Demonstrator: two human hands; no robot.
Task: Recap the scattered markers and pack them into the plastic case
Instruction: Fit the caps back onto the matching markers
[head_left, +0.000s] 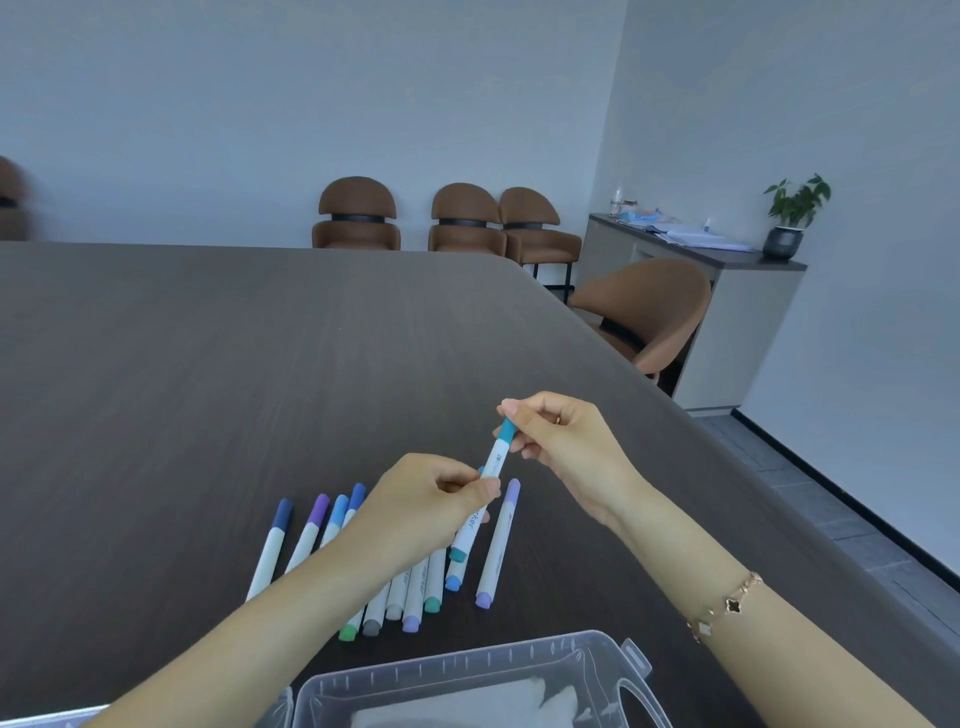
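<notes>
1. A teal-capped white marker (491, 470) is held tilted above the table, its upper cap on.
2. About ten capped white markers (415, 587) lie side by side in a loose row.
3. A clear plastic case (467, 680) sits open nearest the viewer.

Soft, even, cool-toned light with faint shadows; wide-angle bending and slight blur toward the edges.
</notes>
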